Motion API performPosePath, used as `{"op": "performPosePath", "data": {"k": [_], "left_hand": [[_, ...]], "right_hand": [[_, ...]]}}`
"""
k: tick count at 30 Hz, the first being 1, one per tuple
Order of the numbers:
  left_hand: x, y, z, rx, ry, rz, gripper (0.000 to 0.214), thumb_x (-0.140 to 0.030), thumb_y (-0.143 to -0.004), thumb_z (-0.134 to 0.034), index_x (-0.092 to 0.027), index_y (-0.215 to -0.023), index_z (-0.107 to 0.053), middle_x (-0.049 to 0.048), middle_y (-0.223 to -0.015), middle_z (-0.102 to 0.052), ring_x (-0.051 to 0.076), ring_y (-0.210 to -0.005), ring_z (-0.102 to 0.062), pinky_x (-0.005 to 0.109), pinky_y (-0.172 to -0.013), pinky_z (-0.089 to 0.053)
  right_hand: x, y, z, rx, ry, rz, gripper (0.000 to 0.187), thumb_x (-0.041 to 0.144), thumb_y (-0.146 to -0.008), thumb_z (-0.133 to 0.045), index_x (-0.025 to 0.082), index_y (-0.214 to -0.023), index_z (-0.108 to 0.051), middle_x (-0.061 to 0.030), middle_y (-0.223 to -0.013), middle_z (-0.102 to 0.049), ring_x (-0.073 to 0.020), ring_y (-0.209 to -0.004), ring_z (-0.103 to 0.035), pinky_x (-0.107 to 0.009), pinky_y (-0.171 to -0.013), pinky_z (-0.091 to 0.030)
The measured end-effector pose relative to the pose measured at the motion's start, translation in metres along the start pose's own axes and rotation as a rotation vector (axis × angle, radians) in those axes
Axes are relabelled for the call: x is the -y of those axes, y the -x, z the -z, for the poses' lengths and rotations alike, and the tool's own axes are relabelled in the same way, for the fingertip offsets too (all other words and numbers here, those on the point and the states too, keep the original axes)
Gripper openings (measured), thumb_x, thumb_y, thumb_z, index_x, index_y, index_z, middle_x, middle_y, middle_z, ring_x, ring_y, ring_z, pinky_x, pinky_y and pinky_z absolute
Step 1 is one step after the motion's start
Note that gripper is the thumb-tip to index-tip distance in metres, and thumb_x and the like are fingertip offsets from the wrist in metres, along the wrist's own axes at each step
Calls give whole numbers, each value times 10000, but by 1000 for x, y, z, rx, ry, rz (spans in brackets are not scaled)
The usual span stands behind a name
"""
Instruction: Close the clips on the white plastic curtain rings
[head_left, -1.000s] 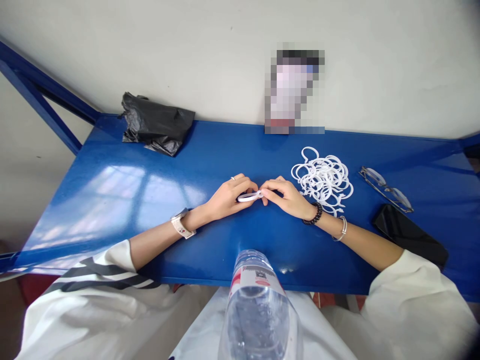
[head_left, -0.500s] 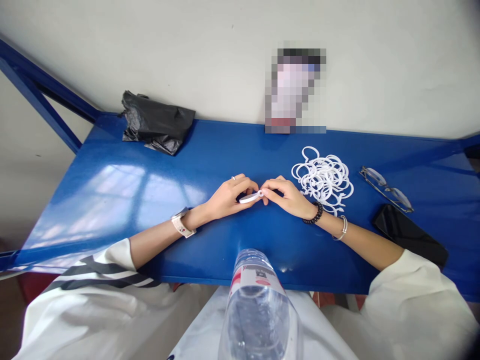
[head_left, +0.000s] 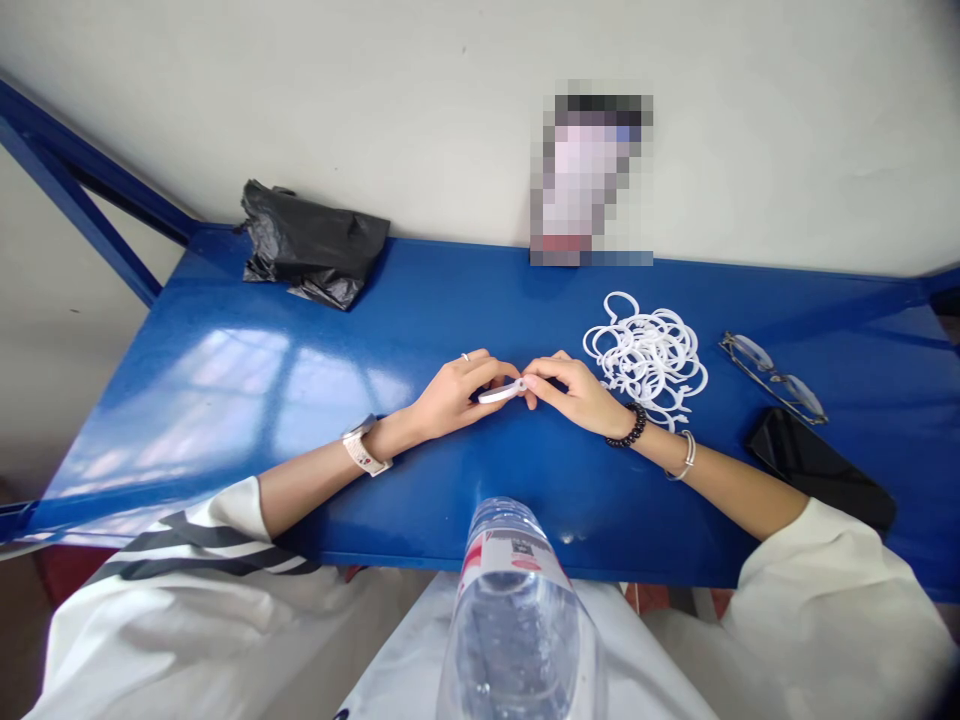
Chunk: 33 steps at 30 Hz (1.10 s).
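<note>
My left hand [head_left: 454, 393] and my right hand [head_left: 574, 391] meet at the middle of the blue table [head_left: 247, 380], fingers curled. Between them they pinch one white plastic ring [head_left: 501, 392], the left hand at its left part and the right fingertips at its right end. A heap of several white plastic rings [head_left: 646, 357] lies just right of my right hand. My left wrist bears a watch, my right wrist a dark bead bracelet and a metal bangle.
A crumpled black plastic bag [head_left: 311, 246] sits at the back left by the wall. Glasses [head_left: 772, 378] and a black phone [head_left: 817, 468] lie at the right. A clear water bottle [head_left: 517, 620] stands in my lap at the table's near edge.
The white ring has tilted slightly between my fingertips. Both hands stay in the same place.
</note>
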<state>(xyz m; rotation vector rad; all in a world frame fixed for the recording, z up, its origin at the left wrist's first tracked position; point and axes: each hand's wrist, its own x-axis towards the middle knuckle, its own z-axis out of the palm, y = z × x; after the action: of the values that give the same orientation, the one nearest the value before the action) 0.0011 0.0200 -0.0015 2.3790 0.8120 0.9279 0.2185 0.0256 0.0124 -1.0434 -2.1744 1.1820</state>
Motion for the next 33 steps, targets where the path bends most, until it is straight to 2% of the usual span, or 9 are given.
{"op": "performPosePath", "data": {"k": [13, 20, 23, 29, 33], "left_hand": [[1, 1, 0, 3, -31, 3, 234, -354, -1007, -501, -163, -1007, -636, 33, -771, -651, 125, -691, -567, 236, -634, -428], [0, 1, -1, -15, -19, -8, 184, -315, -993, -532, -163, -1005, -634, 19, -751, -632, 121, -675, -548, 232, -635, -431], [0, 1, -2, -6, -26, 31, 189, -339, -977, -556, -166, -1009, -623, 12, -753, -622, 124, -684, -546, 236, -641, -430], [1, -1, 0, 15, -23, 67, 326, -471, -953, -533, -154, -970, -610, 49, -843, -666, 153, -730, -572, 268, -672, -443], [0, -3, 2, 25, -13, 123, 354, -459, -981, -446, -146, -996, -610, 45, -806, -650, 160, -719, -565, 281, -681, -446]], "right_hand": [[0, 1, 0, 2, -5, 14, 347, 359, -1014, -430, 197, -766, -611, 21, -705, -698, -133, -691, -612, -328, -871, -339], [-1, 0, 0, -2, -59, 10, 282, 351, -993, -487, 195, -808, -633, 29, -696, -701, -132, -681, -618, -340, -906, -330], [0, 1, 0, -19, -75, 9, 270, 350, -985, -509, 192, -801, -628, 32, -689, -697, -131, -676, -629, -348, -916, -333], [-1, 1, -2, -113, -122, 17, 208, 333, -971, -544, 191, -840, -621, 34, -665, -673, -124, -637, -631, -316, -815, -425], [-1, 3, -5, -225, -119, 46, 201, 340, -972, -542, 196, -858, -624, 24, -666, -658, -126, -629, -631, -282, -708, -472]]}}
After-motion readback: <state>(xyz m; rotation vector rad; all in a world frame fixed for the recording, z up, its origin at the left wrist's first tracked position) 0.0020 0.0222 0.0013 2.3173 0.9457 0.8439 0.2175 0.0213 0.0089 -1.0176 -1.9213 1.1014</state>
